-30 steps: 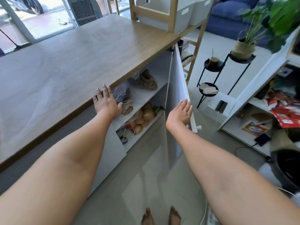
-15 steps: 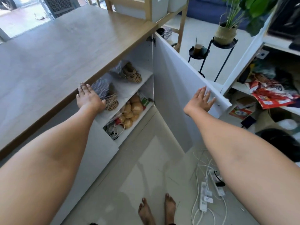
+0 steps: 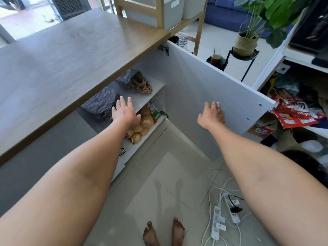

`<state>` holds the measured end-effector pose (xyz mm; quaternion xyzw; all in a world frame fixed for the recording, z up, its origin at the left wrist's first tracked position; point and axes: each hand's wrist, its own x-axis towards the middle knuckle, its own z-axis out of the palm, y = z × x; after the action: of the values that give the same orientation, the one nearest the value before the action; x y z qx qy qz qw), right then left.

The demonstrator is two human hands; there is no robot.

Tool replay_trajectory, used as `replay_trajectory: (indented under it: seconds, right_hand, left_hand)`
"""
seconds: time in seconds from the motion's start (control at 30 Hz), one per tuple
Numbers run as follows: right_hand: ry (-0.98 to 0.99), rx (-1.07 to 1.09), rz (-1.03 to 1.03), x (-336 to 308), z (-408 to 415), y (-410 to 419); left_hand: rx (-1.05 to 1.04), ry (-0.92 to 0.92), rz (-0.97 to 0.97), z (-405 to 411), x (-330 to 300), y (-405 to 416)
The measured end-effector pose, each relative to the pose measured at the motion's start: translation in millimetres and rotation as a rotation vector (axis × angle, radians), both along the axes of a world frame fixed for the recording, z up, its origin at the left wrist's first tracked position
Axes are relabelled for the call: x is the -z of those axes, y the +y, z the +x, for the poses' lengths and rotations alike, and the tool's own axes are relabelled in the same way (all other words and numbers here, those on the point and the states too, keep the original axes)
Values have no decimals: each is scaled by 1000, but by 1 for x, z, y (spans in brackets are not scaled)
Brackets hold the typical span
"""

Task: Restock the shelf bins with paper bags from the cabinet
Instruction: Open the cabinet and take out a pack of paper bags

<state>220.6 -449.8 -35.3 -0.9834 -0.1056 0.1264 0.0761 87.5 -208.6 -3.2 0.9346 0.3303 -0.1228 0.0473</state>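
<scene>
The white cabinet door (image 3: pixel 204 89) under the wooden counter (image 3: pixel 71 55) stands wide open. My right hand (image 3: pixel 212 115) lies flat against its inner face, fingers spread, holding nothing. My left hand (image 3: pixel 125 112) reaches empty toward the upper cabinet shelf (image 3: pixel 150 91), beside a dark wrapped bundle (image 3: pixel 102 103). Coils of tan paper handles (image 3: pixel 142 84) lie further back on that shelf. Brown crumpled bags (image 3: pixel 142 125) fill the lower shelf. White shelf bins (image 3: pixel 170 9) sit in a wooden rack at the counter's far end.
Power strips and loose white cables (image 3: pixel 223 215) lie on the tile floor at the right, near my bare feet (image 3: pixel 163 233). Behind the door stand a black plant stand with a potted plant (image 3: pixel 245 43) and a cluttered white shelf with red packets (image 3: pixel 292 114).
The cabinet door has swung fully open under my right hand. My left hand left the counter edge and moved in toward the upper shelf.
</scene>
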Motion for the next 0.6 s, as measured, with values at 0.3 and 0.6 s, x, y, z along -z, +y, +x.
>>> replay_trajectory:
  seconds: [0.3,0.6]
  right_hand:
    - [29,-303,74,5,23,37]
    - [103,-388,32,17,70,93]
  left_hand:
    - [-85,-10,-85,18,-3,-9]
    - [-151,37,-179,52,22,29]
